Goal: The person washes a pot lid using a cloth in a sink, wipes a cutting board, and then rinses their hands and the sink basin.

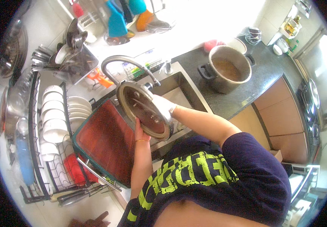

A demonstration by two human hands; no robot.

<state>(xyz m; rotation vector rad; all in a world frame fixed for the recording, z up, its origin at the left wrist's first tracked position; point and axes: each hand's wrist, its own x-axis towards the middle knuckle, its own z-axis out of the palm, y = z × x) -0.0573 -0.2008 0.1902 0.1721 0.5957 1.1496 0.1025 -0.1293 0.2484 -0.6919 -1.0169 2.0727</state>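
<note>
Over the steel sink (191, 85) a round metal pressure cooker lid (143, 110) is held tilted, its rimmed face towards the camera. My left hand (141, 132) grips the lid's lower edge, thumb on the near face. On the upper right rim is my right hand (163, 106), its fingers partly hidden by the lid and washed out by glare. The curved metal tap (123, 58) arches just above the lid. To the right, a deep two-handled pot (228, 68) with brownish liquid inside stands on the dark stone counter (208, 98).
Left of the sink lies a red tray with a green rim (106, 139). Beyond it, a black wire dish rack (35, 136) holds white cups (54, 122) and plates (79, 109). Utensils hang above. A stove (309, 110) is at the far right.
</note>
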